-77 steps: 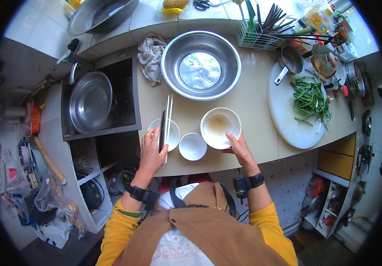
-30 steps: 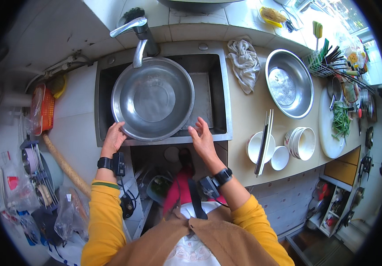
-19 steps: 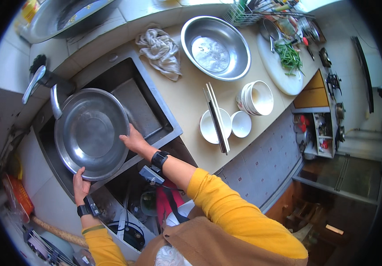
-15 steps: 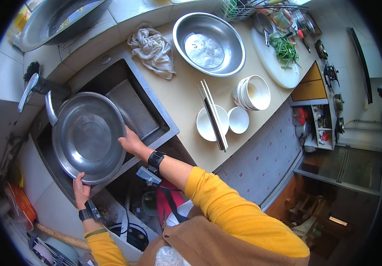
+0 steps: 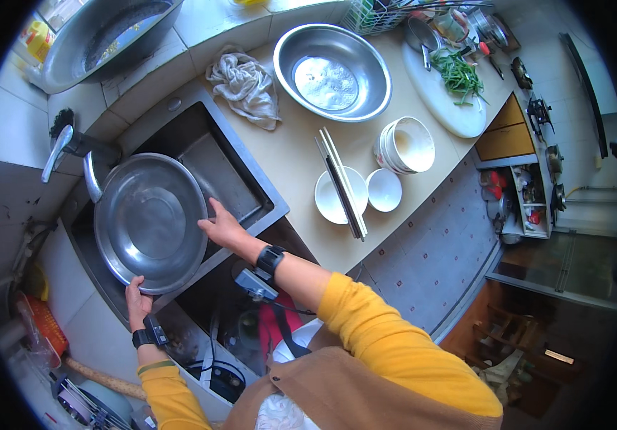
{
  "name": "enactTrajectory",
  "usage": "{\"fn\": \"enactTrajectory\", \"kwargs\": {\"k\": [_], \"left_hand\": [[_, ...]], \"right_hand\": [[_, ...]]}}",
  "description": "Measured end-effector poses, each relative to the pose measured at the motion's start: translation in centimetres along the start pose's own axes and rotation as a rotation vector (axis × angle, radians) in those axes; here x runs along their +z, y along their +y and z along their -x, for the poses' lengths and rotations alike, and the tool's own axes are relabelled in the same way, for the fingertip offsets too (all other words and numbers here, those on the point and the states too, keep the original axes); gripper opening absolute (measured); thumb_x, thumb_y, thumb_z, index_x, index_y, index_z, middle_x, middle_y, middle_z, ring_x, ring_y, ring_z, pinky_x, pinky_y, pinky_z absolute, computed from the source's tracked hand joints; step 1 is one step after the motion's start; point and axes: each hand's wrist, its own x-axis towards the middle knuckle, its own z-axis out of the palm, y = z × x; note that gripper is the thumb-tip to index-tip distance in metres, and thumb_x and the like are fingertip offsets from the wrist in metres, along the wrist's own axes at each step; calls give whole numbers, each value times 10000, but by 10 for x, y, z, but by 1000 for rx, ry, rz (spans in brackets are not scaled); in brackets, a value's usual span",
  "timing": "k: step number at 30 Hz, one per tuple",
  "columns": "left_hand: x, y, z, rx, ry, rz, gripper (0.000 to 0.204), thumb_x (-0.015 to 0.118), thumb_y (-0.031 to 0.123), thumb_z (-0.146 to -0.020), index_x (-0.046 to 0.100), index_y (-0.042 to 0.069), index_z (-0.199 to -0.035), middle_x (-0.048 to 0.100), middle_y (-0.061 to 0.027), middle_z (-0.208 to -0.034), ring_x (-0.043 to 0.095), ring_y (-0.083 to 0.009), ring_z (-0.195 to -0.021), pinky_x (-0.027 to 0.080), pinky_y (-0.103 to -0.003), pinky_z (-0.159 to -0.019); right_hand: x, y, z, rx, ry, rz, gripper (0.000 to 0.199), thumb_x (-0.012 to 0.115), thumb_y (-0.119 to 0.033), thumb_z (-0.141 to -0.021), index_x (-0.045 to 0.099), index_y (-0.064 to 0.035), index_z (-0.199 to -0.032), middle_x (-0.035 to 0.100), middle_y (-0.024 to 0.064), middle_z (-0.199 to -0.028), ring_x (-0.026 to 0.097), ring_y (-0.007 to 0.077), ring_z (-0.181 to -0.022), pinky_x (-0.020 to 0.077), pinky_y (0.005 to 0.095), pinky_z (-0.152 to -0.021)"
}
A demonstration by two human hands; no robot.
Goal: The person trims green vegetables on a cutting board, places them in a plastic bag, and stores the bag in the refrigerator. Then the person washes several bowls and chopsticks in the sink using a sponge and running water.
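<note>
A wide, shallow metal basin [image 5: 149,218] rests in the sink [image 5: 269,222], below the faucet [image 5: 92,175]. My left hand [image 5: 138,301] grips its near rim, with the thumb over the edge and the other fingers mostly hidden underneath. Just off the right rim, my right hand [image 5: 224,228] has its fingers apart and holds nothing. The basin's inside looks wet and shiny, with no clear stream from the faucet.
Right of the sink, the counter bears a crumpled cloth [image 5: 244,87], a metal bowl [image 5: 333,75] with some water, stacked bowls [image 5: 410,145], and chopsticks [image 5: 341,183] across a white bowl [image 5: 328,204]. Farther off lie cut greens [image 5: 459,77] on a white board [image 5: 430,93].
My right hand has let go of the basin's right rim and spread its fingers. The left hand keeps its hold. The whole view has shifted slightly.
</note>
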Motion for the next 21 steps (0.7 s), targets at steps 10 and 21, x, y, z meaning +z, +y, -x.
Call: {"fn": "enactTrajectory", "kwargs": {"k": [10, 21], "left_hand": [[3, -10, -1, 113, 67, 2, 225, 620, 20, -788, 577, -25, -1004, 615, -111, -932, 628, -263, -918, 525, -440, -858], [5, -9, 4, 44, -23, 40, 311, 535, 43, -872, 527, -85, -1155, 624, -201, -1105, 627, -316, -1046, 508, -454, -943]], "right_hand": [[-67, -11, 72, 9, 15, -268, 693, 582, -186, -981, 174, -41, -1521, 530, 197, -1262, 604, 226, -1105, 511, 320, -955], [-28, 11, -12, -177, 61, 156, 763, 673, -260, -902, 259, 16, -1480, 573, 306, -1250, 626, 312, -1110, 503, 371, -931]]}}
